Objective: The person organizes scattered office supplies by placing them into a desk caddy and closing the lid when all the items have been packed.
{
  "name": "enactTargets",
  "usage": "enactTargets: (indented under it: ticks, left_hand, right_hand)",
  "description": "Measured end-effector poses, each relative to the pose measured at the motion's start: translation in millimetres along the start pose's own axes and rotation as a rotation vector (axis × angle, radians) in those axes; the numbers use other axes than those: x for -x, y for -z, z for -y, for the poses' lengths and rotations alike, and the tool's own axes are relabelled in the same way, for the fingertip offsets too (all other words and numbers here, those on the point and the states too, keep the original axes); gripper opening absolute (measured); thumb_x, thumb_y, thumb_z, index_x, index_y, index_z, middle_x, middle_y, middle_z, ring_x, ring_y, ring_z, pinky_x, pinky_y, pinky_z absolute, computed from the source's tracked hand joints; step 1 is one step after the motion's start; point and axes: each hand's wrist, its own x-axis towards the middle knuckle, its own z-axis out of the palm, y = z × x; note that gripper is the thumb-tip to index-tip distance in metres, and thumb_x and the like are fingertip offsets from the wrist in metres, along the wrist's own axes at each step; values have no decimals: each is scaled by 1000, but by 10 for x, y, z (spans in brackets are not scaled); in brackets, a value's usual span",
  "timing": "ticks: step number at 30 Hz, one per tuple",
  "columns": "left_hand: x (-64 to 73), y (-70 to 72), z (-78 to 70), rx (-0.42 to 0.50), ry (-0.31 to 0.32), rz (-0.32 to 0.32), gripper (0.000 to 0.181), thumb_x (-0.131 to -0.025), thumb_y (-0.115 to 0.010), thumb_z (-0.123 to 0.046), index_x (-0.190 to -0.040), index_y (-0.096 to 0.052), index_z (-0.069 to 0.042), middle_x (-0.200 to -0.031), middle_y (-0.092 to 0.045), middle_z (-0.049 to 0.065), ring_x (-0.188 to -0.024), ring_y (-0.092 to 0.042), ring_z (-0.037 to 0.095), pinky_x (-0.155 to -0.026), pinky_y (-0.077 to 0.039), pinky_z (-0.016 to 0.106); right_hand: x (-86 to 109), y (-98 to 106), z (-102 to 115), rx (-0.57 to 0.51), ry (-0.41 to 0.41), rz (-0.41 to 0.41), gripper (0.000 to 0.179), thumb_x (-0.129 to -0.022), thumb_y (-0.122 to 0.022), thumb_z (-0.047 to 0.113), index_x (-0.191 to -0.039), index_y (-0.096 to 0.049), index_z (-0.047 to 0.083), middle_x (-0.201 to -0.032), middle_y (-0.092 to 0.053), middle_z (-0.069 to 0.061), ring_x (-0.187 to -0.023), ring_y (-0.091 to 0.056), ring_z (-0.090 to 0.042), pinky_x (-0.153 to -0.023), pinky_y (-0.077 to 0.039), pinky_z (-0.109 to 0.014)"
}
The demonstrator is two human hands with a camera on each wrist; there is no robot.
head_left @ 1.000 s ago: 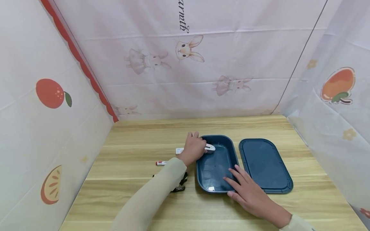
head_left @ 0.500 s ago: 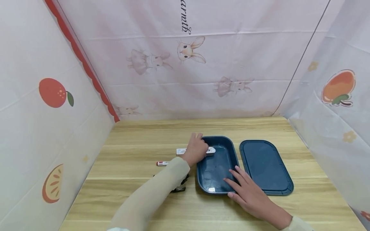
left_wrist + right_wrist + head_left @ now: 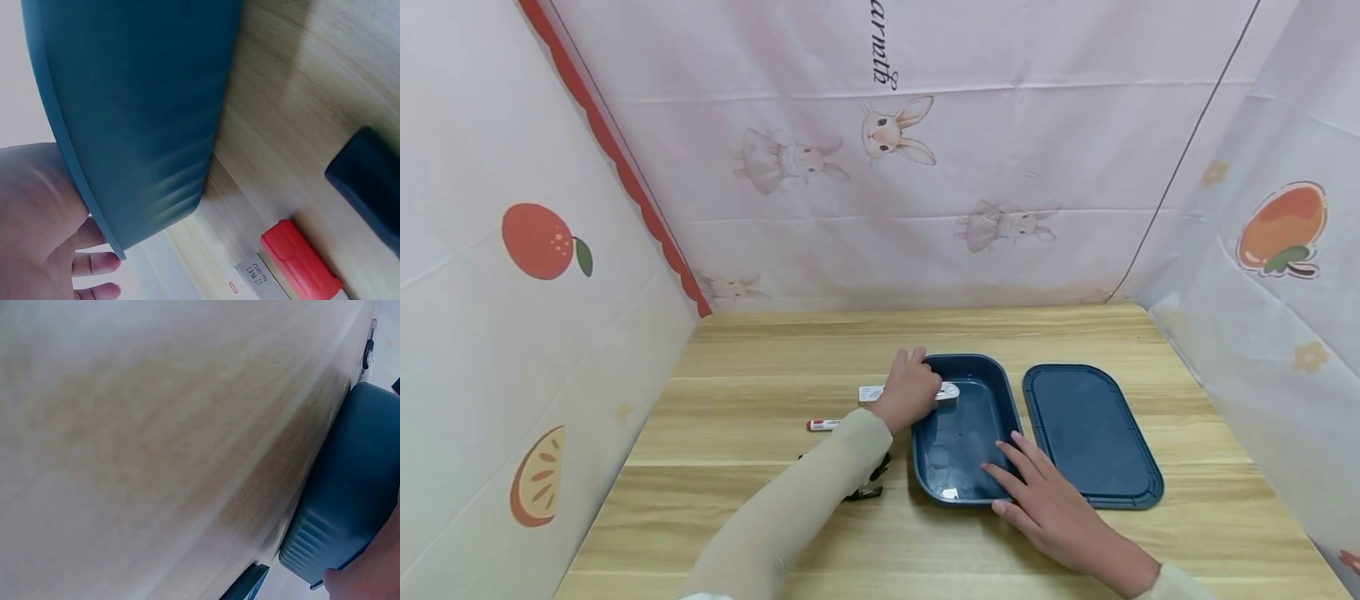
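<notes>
A blue plastic box (image 3: 958, 450), uncovered, stands on the wooden table. My left hand (image 3: 910, 393) reaches over its far left corner, fingers curled. It holds a white-and-grey stapler (image 3: 951, 392), whose rounded end shows inside the box while the rest is hidden by the hand. In the left wrist view the hand (image 3: 44, 219) lies at the box's rim. My right hand (image 3: 1048, 508) rests on the near right corner, its fingers spread and fairly straight over the rim. The right wrist view catches only part of that hand (image 3: 369, 565) against the box's outer wall (image 3: 350, 481).
The matching blue lid (image 3: 1093, 437) lies flat to the right of the box. On the left are a small white staples box (image 3: 870, 393), a red-capped marker (image 3: 823, 425) and black items (image 3: 867, 492) partly behind the left sleeve. Printed cloth walls surround the table.
Over the last second my left hand has shifted slightly right, and the stapler has sunk a little lower in the box. My right hand stays in place.
</notes>
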Motion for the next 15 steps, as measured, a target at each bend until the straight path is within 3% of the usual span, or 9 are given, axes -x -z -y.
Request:
enactTargets:
  ticks: [6,9,15]
  left_hand:
    - [6,-34,-19,23,13,-26,35,-97,-59,-55,-103,-76,-26,-93,-71,-5,-92,-42,20,-76,-37,36]
    - [36,-32,-26,66,12,-60,42,-98,-54,-60,-113,-74,-26,-101,-71,-5,-94,-45,20,-77,-39,36]
    - [165,1,-4,197,35,-98,52,-101,-49,-58,-142,-57,-26,-134,-64,-4,-121,-52,21,-101,-43,43]
  right_hand:
    - [8,5,-2,1,-6,10,46,-103,-53,44,-145,-55,26,-159,-41,-9,-153,-20,-33,-119,12,-17]
    - [10,4,-7,-1,-11,11,46,-103,-53,45,-145,-55,27,-159,-40,-9,-153,-20,-32,-119,12,-16]
    - [7,-10,-13,5,-10,13,46,-103,-53,46,-145,-54,27,-159,-40,-8,-153,-19,-31,-119,12,-17]
